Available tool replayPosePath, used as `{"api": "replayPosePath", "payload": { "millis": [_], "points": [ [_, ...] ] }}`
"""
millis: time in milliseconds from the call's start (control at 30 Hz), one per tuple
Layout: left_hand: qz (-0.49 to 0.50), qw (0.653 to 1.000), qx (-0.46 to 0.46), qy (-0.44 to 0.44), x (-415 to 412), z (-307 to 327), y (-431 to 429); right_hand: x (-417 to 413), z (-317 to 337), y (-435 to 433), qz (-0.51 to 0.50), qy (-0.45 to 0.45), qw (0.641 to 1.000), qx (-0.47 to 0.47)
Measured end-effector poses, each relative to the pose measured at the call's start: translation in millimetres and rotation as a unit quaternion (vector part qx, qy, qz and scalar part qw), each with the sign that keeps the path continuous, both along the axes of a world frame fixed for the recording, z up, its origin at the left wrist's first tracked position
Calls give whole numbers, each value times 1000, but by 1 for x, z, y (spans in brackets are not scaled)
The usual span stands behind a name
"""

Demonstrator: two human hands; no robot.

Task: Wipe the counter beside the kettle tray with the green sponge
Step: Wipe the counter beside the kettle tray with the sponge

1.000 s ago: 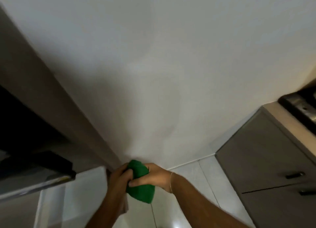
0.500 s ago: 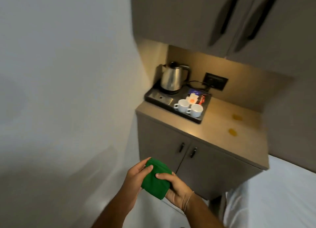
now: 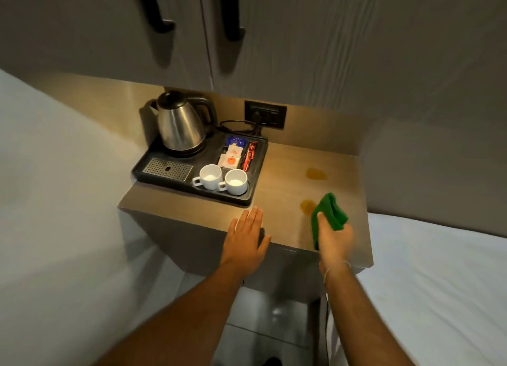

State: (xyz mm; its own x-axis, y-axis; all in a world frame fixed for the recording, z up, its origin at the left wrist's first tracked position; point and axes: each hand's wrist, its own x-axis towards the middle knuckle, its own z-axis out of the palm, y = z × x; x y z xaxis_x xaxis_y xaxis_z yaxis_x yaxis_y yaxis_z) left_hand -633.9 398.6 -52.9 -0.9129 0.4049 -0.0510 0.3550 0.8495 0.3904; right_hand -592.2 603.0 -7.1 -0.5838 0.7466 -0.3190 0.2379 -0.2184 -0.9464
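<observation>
Nearest: two bare forearms reaching forward from the person over the floor. Left hand (image 3: 245, 236), fingers flat and spread, grasping nothing, palm down on the front edge of the desk (image 3: 277, 201), seemingly as a brace. Right hand (image 3: 333, 235), fingers closed round the green sponge (image 3: 329, 210), held just over the right front part of the desk; whether the sponge already touches the surface cannot be told. Sponge: bunched and folded, cloth-like in look, judged soft, light and easily squashed; not fragile, unlikely to slip; best gripped across its gathered rear edge, as it is now, so that the free front portion can be pressed flat. Immediately left of the sponge: near amber stain (image 3: 307, 205), partly at the sponge's edge. Further back: second amber stain (image 3: 316, 173), well clear of the hand. Left of both: black kettle tray (image 3: 258, 168), carrying two white cups (image 3: 219, 178) at its front, sachets (image 3: 237, 154) behind them, a perforated drip grille (image 3: 167, 169) at front left, and a steel kettle (image 3: 181, 124) at the rear. Behind the tray: black wall socket (image 3: 265, 113) with cord. Above: grey cupboard doors (image 3: 109, 31) with dark handles. Right of the desk: white bed (image 3: 439, 283).
</observation>
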Motion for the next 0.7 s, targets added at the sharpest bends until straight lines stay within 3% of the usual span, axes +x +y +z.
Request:
{"api": "replayPosePath", "payload": {
  "millis": [67, 167, 233, 300, 400, 533, 600, 700],
  "points": [
    [-9, 999, -37, -18, -16, -15, 13, -26, -8, 27, -24, -29, 994, 107],
    [16, 998, -52, -33, -33, -35, 18, -62, -30, 46, 65, -102, 971, 206],
    [29, 998, -48, -38, -39, -47, 16, -77, -47, 39, 165, -182, 920, 306],
    [33, 999, -32, -24, -41, -55, 12, -81, -64, 22, 246, -218, 841, 429],
    [47, 999, 4, -15, -40, -57, 11, -61, -74, 2, 313, -185, 799, 479],
    [56, 998, -22, -8, -39, -57, 16, 3, -84, 24, 411, -153, 726, 529],
    [47, 998, -37, -14, -40, -57, 15, 4, -76, 53, 387, -175, 741, 520],
    [24, 998, -54, -25, -39, -57, 14, -43, -60, 89, 277, -253, 794, 478]
  ]
}}
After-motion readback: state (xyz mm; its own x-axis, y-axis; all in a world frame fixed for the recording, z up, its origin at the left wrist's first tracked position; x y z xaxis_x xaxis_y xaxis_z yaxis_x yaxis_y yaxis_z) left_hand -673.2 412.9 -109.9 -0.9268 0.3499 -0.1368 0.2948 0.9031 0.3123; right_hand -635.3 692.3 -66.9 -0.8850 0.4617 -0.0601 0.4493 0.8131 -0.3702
